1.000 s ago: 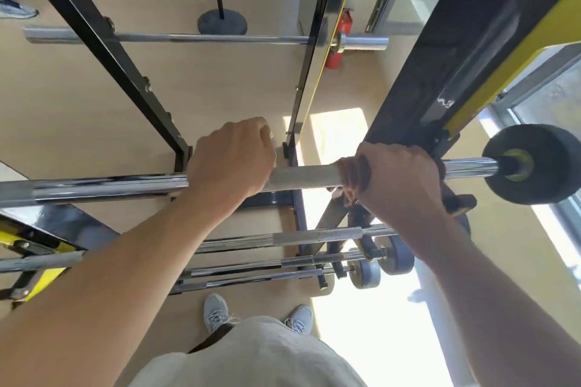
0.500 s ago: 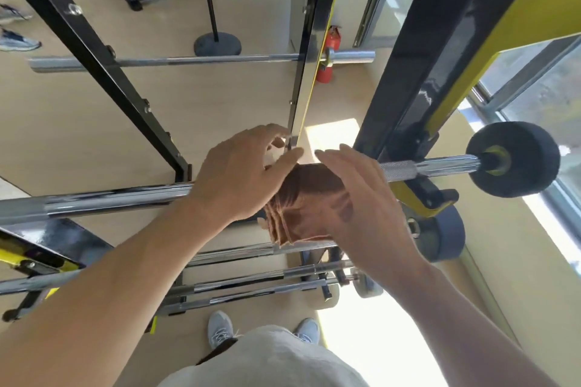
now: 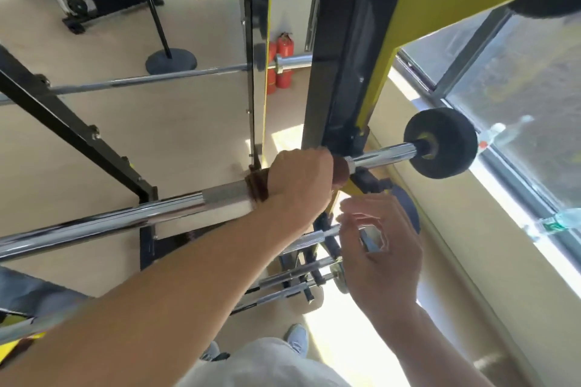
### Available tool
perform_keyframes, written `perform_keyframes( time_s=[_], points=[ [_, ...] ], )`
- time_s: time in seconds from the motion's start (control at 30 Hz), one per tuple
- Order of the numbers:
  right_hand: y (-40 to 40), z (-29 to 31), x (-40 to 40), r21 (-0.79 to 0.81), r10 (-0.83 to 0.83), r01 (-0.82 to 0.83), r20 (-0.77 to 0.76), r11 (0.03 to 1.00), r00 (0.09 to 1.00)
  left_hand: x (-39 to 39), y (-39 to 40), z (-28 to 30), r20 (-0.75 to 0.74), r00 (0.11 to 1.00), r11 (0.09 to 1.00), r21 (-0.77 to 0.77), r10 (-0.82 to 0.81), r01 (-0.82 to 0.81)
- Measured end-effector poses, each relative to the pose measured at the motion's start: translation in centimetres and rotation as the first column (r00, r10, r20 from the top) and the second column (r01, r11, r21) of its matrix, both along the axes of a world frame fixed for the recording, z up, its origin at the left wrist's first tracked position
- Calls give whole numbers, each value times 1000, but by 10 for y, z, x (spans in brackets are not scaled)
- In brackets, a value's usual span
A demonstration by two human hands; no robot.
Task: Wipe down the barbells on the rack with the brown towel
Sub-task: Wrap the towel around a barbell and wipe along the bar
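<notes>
A chrome barbell [image 3: 132, 217] lies across the black and yellow rack [image 3: 342, 78] at chest height, with a small black plate [image 3: 440, 143] on its right end. My left hand [image 3: 298, 182] is wrapped around the bar beside the rack upright, gripping the brown towel [image 3: 256, 187] around the bar; towel edges show on both sides of the fist. My right hand [image 3: 380, 248] hovers below and to the right, fingers apart, holding nothing. Several more barbells [image 3: 283, 284] rest on lower rack pegs.
Another barbell [image 3: 163, 80] sits on the far side of the rack. Red fire extinguishers [image 3: 284, 50] stand by the wall. A black stand base [image 3: 171, 61] is on the floor. Windows [image 3: 518, 104] run along the right. My shoes [image 3: 297, 339] are below.
The towel passed from my right hand to my left. My left hand slid right along the bar to the upright with the towel. My right hand let go and dropped lower.
</notes>
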State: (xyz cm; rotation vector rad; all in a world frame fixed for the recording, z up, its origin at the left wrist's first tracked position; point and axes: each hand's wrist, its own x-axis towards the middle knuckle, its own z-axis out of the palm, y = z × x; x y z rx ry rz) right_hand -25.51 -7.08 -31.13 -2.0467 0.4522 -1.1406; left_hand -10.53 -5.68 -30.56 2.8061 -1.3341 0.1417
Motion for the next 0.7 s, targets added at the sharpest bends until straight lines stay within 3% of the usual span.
perform_keyframes(
  time_s=[0.27, 0.5, 0.7],
  points=[
    [-19, 16, 38, 36, -2, 5, -81, 999, 997, 14, 32, 3, 16, 999, 997, -57, -48, 49],
    [-25, 6, 60, -7, 37, -38, -97, 999, 995, 65, 148, 11, -107, 991, 968, 245, 78, -50],
    [-27, 7, 62, 47, 39, -44, 100, 998, 994, 53, 88, 8, -136, 991, 971, 232, -17, 49]
  ],
)
